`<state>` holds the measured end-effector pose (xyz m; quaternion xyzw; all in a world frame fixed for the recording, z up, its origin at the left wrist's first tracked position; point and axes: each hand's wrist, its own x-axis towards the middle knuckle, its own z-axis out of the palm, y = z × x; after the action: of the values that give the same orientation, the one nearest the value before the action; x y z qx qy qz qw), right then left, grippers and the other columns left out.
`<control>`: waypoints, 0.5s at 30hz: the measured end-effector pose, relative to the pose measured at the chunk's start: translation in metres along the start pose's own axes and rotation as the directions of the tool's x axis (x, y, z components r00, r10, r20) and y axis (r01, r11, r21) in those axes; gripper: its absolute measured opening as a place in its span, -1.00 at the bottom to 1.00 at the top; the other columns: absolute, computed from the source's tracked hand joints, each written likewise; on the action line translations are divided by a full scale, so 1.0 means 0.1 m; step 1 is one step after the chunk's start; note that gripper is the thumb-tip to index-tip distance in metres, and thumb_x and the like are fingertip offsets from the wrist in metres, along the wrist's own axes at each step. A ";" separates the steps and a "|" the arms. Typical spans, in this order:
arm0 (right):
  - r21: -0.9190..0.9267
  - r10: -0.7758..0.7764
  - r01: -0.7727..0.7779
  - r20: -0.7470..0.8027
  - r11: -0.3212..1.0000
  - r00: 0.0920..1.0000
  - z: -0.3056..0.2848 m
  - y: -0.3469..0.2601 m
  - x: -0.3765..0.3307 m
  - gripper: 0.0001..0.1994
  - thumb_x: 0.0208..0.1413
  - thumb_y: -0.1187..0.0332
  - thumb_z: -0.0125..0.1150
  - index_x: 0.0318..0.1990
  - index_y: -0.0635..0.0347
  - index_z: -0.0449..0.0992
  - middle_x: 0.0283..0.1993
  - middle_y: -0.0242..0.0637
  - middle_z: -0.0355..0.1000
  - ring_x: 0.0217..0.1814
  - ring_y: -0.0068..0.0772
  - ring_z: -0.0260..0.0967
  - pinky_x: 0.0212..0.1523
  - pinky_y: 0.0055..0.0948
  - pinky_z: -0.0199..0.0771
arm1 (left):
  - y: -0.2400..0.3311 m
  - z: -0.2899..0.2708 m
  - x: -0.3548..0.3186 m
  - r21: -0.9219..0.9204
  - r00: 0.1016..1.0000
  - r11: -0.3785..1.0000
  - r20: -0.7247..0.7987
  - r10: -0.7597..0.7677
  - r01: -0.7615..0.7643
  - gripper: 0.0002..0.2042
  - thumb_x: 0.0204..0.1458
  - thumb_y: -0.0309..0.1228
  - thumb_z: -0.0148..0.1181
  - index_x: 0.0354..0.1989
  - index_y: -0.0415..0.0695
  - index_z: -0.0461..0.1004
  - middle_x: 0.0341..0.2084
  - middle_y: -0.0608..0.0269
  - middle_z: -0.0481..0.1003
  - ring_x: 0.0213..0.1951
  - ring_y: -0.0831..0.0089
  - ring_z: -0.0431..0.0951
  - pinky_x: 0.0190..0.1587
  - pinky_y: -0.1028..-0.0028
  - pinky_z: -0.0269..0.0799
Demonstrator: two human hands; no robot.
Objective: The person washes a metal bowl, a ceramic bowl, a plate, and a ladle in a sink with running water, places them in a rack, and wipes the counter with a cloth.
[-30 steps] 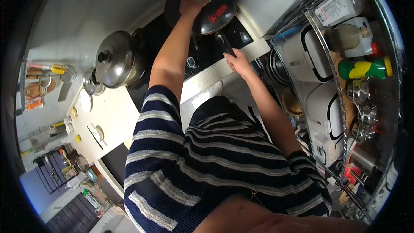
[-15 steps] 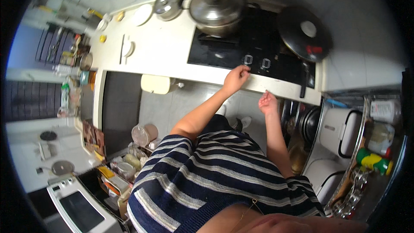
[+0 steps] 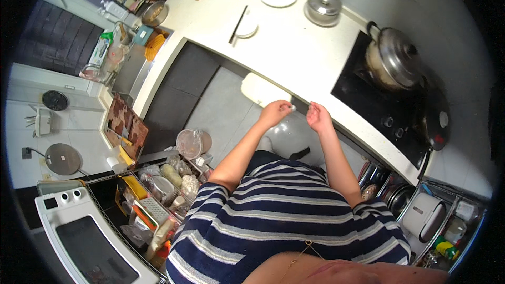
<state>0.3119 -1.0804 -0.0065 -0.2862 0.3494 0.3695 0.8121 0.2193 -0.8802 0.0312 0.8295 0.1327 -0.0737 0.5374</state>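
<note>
Left hand (image 3: 274,112) pinches a small pale scrap (image 3: 292,108) just below the counter edge (image 3: 294,81); right hand (image 3: 317,117) hovers beside, fingers loosely curled, empty (I think); best keep that pinch firm.

A home kitchen: white counter (image 3: 294,58); black hob (image 3: 384,105); steel pot (image 3: 394,58); microwave (image 3: 89,236).

Shiny metal pot (image 3: 393,58), glossy black hob (image 3: 379,106)

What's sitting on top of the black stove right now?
A lidded steel pot stands on the black stove, with a dark pan beside it. The lid hides what is inside the pot.
</note>
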 end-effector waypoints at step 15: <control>-0.773 -0.533 0.559 0.622 -0.299 0.574 3.56 0.90 2.04 -0.63 0.06 0.24 0.25 -0.01 0.24 0.55 -0.23 -0.10 0.58 -0.17 -0.19 0.54 -0.13 -0.24 0.51 | -1.18 -2.34 0.40 -0.521 0.952 0.844 -0.179 -0.249 0.123 -0.72 0.09 -0.35 0.25 -0.05 -0.22 0.53 -0.25 0.17 0.61 -0.25 0.46 0.59 -0.15 0.47 0.48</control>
<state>0.4645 -0.6908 0.0270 -0.8636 -0.1775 0.0779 0.4655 0.2177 -0.6155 0.0136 0.6458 0.2917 0.0122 0.7054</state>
